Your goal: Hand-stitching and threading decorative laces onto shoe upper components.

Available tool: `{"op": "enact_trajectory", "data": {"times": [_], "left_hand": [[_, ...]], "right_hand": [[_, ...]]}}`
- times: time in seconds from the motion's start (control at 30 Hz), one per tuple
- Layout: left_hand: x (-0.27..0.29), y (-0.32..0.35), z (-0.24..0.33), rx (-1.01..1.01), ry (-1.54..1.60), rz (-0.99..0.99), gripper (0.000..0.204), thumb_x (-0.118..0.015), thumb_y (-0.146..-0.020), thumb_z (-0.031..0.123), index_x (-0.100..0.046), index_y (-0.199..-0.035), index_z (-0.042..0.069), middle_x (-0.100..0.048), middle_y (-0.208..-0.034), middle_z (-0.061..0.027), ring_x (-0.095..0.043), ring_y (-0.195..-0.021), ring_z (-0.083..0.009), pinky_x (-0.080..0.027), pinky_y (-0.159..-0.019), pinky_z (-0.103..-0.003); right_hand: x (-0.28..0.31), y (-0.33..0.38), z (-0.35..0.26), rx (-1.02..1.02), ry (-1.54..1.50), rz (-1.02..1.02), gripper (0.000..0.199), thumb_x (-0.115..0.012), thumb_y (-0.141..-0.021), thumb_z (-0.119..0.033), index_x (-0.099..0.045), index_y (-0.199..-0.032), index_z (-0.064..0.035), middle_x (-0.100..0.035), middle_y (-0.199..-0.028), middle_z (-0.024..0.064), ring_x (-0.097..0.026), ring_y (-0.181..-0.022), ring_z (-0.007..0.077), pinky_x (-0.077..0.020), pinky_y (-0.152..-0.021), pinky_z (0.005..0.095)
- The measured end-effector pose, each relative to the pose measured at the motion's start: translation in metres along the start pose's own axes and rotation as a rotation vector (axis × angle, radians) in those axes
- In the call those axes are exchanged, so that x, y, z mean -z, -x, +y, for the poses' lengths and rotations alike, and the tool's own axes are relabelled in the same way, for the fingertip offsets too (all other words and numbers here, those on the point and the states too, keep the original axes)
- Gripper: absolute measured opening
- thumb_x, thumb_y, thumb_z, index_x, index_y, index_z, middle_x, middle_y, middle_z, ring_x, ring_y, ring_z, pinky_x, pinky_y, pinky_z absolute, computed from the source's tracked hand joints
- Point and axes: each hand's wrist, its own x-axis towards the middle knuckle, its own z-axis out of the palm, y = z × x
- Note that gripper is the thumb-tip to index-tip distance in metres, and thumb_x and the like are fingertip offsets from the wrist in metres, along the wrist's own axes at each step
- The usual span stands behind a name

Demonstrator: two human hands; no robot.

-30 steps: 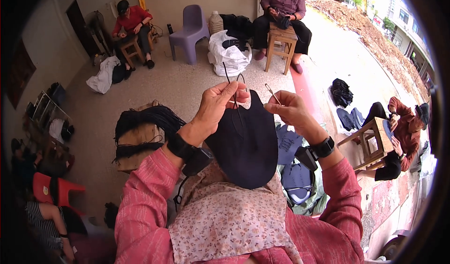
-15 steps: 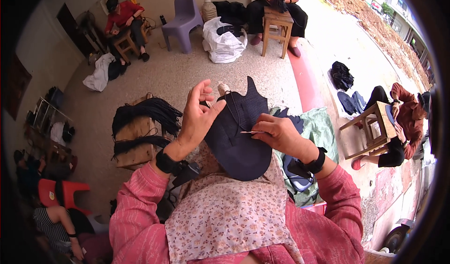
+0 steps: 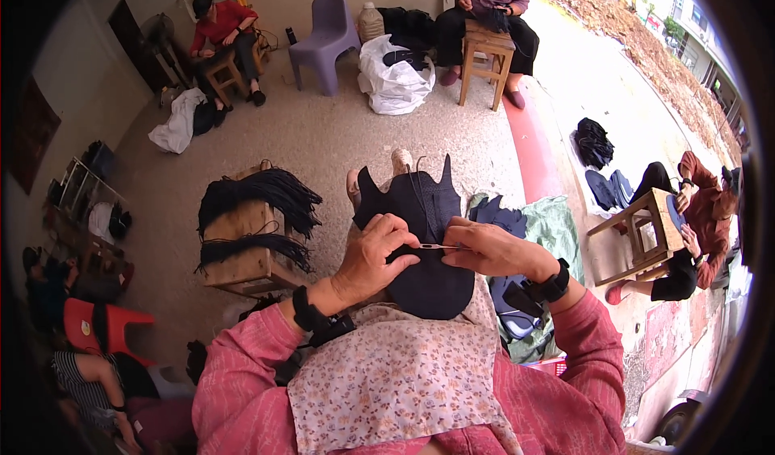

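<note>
A dark navy fabric piece [image 3: 432, 292], shaped like a shoe upper with two pointed ends, lies over my lap on a flowered apron [image 3: 387, 374]. My right hand [image 3: 494, 249] pinches a thin metal needle [image 3: 433, 246], held level across the fabric. At the needle's other end the thumb and fingers of my left hand [image 3: 367, 253] bend toward each other; what is between them is too small to tell. A dark cord [image 3: 417, 182] runs in a loop over the upper part of the piece.
Left of my knees, a wooden stool [image 3: 234, 269] bears bundles of black cords [image 3: 258, 197]. On my right lie green sheeting [image 3: 553, 225] and more dark pieces [image 3: 496, 213]. Several people sit around, some at wooden stools [image 3: 488, 43]. A purple chair [image 3: 327, 39] stands at the back.
My left hand has come down from its raised, spread position to the needle's end. The needle has turned level, and the fabric piece now shows both points upright.
</note>
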Motion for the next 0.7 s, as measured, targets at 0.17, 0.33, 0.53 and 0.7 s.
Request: {"op": "enact_trajectory", "data": {"times": [0.17,0.33,0.53,0.7], "left_hand": [[0.0,-0.002,0.002,0.004,0.033,-0.008,0.025,-0.08,-0.07,0.008,-0.065,-0.09,0.008,-0.051,-0.093,-0.0058,-0.053,-0.09,-0.0237,-0.045,-0.08,-0.034],[-0.001,-0.003,0.003,0.017,0.085,-0.038,0.027,-0.081,-0.07,0.008,-0.064,-0.091,0.008,-0.051,-0.093,-0.0059,-0.052,-0.09,-0.0239,-0.044,-0.08,-0.034],[-0.004,-0.004,-0.002,0.011,0.037,0.008,0.024,-0.08,-0.071,0.014,-0.063,-0.088,0.009,-0.052,-0.091,-0.0045,-0.052,-0.09,-0.0228,-0.043,-0.08,-0.036],[-0.001,-0.004,-0.002,0.013,0.037,-0.027,0.021,-0.081,-0.07,0.014,-0.063,-0.079,0.008,-0.052,-0.09,-0.0044,-0.053,-0.088,-0.0228,-0.043,-0.08,-0.036]], "right_hand": [[-0.006,0.001,0.012,-0.008,-0.214,0.033,0.02,-0.063,-0.093,-0.019,-0.058,-0.096,-0.0003,-0.053,-0.087,0.0081,-0.055,-0.073,0.0197,-0.0429,-0.066,0.0322],[-0.013,0.003,0.023,-0.153,-0.421,0.09,0.026,-0.066,-0.093,-0.027,-0.06,-0.092,-0.0016,-0.051,-0.072,-0.0005,-0.045,-0.066,0.0078,-0.0367,-0.057,0.0268],[-0.018,0.002,0.027,-0.233,-0.743,0.161,0.021,-0.067,-0.093,-0.024,-0.061,-0.092,-0.0039,-0.051,-0.074,-0.0072,-0.044,-0.067,0.0017,-0.0344,-0.054,0.0213],[-0.023,-0.004,0.033,-0.206,-0.839,0.235,0.011,-0.068,-0.09,-0.01,-0.061,-0.095,-0.0034,-0.06,-0.083,-0.0055,-0.052,-0.077,0.0007,-0.0423,-0.065,0.0173]]}}
